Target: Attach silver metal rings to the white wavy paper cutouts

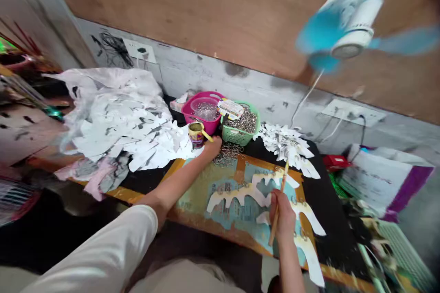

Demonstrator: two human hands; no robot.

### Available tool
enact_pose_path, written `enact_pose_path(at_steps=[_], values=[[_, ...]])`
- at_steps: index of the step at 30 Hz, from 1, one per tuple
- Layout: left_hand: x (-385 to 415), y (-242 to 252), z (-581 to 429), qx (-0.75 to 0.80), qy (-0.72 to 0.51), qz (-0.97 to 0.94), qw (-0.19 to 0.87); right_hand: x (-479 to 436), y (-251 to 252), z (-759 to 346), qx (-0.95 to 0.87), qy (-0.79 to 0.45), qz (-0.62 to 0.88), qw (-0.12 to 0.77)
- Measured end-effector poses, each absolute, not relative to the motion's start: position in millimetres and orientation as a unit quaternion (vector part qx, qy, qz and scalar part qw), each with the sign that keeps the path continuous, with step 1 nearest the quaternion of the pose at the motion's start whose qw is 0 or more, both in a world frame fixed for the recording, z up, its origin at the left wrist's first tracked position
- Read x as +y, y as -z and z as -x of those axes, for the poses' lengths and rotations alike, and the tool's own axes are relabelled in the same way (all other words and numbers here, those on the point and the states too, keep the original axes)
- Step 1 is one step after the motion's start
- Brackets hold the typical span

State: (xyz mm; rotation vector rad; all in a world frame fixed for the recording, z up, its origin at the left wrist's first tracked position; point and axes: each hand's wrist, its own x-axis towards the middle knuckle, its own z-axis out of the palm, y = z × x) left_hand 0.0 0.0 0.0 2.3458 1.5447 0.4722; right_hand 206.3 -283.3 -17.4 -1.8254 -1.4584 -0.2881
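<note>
A person's right hand (282, 216) is clenching a slim wooden stick (283, 185), fingers wrapped closed around it, as it tilts across white scalloped paper cutouts (237, 196) lying on an orange-edged board (240, 161). The stick is passing over the cutouts at the board's right side; whether its lower end is touching the paper cannot be told.

Across the board, the person's left arm, in a pale rolled sleeve (103, 247), is reaching toward the far edge. The left hand (212, 147) is resting there with its fingers curled under and out of sight, so whether they are grasping anything cannot be told. It is lying just beside a small tin can (196, 135) and a loose heap of metal rings (227, 154).

A green plastic basket (239, 135) filled with rings and a pink basin (201, 121) are standing behind. A large pile of white paper scraps (120, 123) is spreading to the left, while a blue-bladed fan (354, 39) is spinning on the wall above.
</note>
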Motion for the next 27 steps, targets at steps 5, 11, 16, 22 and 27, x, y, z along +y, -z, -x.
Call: enact_pose_path(at_steps=[5, 11, 16, 22, 27], values=[[-30.2, 0.8, -1.8, 0.463, -0.187, -0.848, 0.177, -282.5, 22.3, -199.5, -0.581, 0.082, 0.706, 0.396], [-96.1, 4.5, -7.0, 0.278, -0.162, -0.888, 0.328, -287.5, 19.3, -193.1, -0.581, 0.039, 0.701, 0.413], [-114.2, 18.8, -9.1, 0.229, -0.149, -0.870, 0.410, -288.4, 19.0, -199.7, -0.575, 0.046, 0.703, 0.416], [-111.5, 22.8, -11.9, 0.255, -0.168, -0.868, 0.391, -289.0, 13.7, -191.5, -0.574, 0.001, 0.706, 0.415], [-118.5, 18.4, -13.0, 0.287, -0.167, -0.876, 0.350, -298.0, 1.8, -182.5, -0.465, -0.119, 0.717, 0.505]])
